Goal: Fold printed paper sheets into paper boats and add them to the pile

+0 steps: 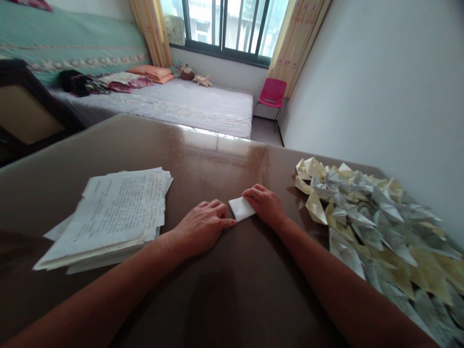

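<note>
White folded paper (239,209) lies well in from the far edge of the brown counter (217,179). The right hand's (268,205) bent fingers cover its right end; the left hand's (203,224), bunched together, reach its near corner; whether either pinches, I cannot tell. Text-covered sheets (112,208) lie toward the left edge, folded paper shapes (380,205) along the right.

folded paper (241,209): right end behind right hand (267,206) | stack's writing (121,203): unreadably small | paper shapes (386,220): cut off at right
</note>
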A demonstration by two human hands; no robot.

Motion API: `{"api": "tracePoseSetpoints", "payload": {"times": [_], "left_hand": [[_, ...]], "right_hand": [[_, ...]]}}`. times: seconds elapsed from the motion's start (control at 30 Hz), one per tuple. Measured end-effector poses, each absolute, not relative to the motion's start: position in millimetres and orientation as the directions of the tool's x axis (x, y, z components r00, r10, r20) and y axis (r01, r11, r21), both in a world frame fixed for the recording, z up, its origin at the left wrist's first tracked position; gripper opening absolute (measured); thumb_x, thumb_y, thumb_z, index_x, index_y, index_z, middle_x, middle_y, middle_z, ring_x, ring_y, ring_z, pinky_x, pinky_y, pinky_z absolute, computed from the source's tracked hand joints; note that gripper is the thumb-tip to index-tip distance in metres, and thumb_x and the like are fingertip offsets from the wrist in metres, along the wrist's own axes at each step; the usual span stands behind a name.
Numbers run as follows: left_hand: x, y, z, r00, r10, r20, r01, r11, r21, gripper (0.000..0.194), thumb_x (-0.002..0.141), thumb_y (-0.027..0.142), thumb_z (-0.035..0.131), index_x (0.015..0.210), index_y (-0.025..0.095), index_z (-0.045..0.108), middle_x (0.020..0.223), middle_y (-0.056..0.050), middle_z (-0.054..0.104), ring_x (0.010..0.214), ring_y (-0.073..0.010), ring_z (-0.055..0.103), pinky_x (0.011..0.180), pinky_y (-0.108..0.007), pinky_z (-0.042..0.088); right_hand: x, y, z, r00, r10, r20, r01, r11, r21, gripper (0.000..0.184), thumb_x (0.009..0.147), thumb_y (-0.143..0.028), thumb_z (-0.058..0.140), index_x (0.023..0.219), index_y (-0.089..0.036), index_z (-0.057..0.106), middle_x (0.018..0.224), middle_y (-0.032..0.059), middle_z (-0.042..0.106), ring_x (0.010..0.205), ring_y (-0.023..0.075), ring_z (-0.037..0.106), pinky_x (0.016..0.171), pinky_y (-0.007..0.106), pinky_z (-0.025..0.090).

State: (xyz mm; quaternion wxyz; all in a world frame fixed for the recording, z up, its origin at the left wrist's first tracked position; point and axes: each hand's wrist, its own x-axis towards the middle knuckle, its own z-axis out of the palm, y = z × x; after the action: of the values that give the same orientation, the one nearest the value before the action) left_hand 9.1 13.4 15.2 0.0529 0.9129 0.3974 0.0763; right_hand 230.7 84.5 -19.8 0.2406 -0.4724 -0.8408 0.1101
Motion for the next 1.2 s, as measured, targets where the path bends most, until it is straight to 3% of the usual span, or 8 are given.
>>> {"api": "tracePoseSetpoints", "payload": {"times": [0.3,0.43,0.57,0.83,0.93,1.03,1.1,1.2], "left_hand": [[14,11,12,0.628,0.754,0.192,0.738,-0.655,0.161,0.028,0.091,0.023,0.044,0.107,0.028,0.066,0.097,-0.004,0.063,0.091,-0.0192,0.057,0.076,-0.033,0.048],[26,7,-3,0.627,0.715,0.309,0.706,-0.689,0.162,0.039,0.095,0.033,0.041,0.130,0.019,0.052,0.134,-0.008,0.054,0.127,-0.0221,0.044,0.102,-0.036,0.040],[28,4,-17,0.676,0.703,0.221,0.696,-0.707,0.123,0.061,0.093,0.053,0.038,0.143,0.018,0.035,0.149,-0.008,0.038,0.139,-0.0222,0.030,0.113,-0.038,0.026],[26,3,-19,0.673,0.723,0.159,0.712,-0.691,0.128,0.056,0.095,0.054,0.032,0.142,0.024,0.037,0.151,-0.006,0.035,0.141,-0.0214,0.027,0.114,-0.038,0.020],[27,2,-18,0.670,0.720,0.182,0.708,-0.693,0.139,0.054,0.094,0.052,0.035,0.141,0.024,0.038,0.149,-0.006,0.038,0.139,-0.0218,0.030,0.113,-0.039,0.023],[28,1,-17,0.669,0.714,0.207,0.700,-0.699,0.149,0.050,0.092,0.048,0.043,0.136,0.024,0.044,0.147,-0.007,0.041,0.138,-0.0225,0.033,0.112,-0.040,0.025],[29,1,-17,0.664,0.714,0.221,0.700,-0.698,0.150,0.046,0.092,0.046,0.045,0.132,0.024,0.049,0.147,-0.008,0.041,0.138,-0.0223,0.033,0.112,-0.040,0.024],[29,2,-17,0.663,0.715,0.222,0.702,-0.696,0.148,0.049,0.091,0.048,0.045,0.134,0.023,0.047,0.147,-0.009,0.042,0.138,-0.0223,0.033,0.112,-0.040,0.026]], "right_hand": [[230,85,-20,-0.427,0.859,0.283,0.773,0.509,-0.378,0.018,0.092,-0.034,0.051,0.095,-0.029,0.068,0.095,-0.0020,0.066,0.082,0.0128,0.063,0.072,0.023,0.042],[229,84,-20,-0.430,0.861,0.271,0.782,0.506,-0.363,0.018,0.092,-0.034,0.051,0.094,-0.029,0.068,0.095,-0.0022,0.066,0.082,0.0126,0.063,0.072,0.023,0.042],[228,84,-20,-0.424,0.865,0.268,0.792,0.497,-0.354,0.018,0.092,-0.034,0.050,0.094,-0.030,0.067,0.096,-0.0028,0.066,0.082,0.0125,0.063,0.071,0.023,0.042],[230,84,-18,-0.362,0.879,0.309,0.796,0.464,-0.388,0.019,0.092,-0.030,0.050,0.101,-0.027,0.067,0.101,0.0017,0.066,0.088,0.0155,0.062,0.078,0.026,0.046],[228,73,-4,-0.383,0.835,0.396,0.803,0.513,-0.304,0.027,0.094,-0.026,0.046,0.114,-0.022,0.064,0.114,0.0079,0.063,0.109,0.0217,0.054,0.093,0.035,0.044],[222,48,10,-0.581,0.749,0.319,0.733,0.652,-0.196,0.034,0.096,-0.024,0.039,0.124,-0.018,0.059,0.124,0.0099,0.061,0.117,0.0222,0.050,0.100,0.038,0.042],[219,28,13,-0.692,0.684,0.232,0.670,0.728,-0.148,0.039,0.096,-0.033,0.042,0.128,-0.016,0.056,0.130,0.0120,0.058,0.121,0.0228,0.049,0.103,0.039,0.040],[220,4,6,-0.685,0.692,0.229,0.697,0.714,-0.073,0.060,0.092,-0.049,0.047,0.138,-0.012,0.045,0.143,0.0147,0.045,0.134,0.0267,0.037,0.110,0.044,0.031]]}}
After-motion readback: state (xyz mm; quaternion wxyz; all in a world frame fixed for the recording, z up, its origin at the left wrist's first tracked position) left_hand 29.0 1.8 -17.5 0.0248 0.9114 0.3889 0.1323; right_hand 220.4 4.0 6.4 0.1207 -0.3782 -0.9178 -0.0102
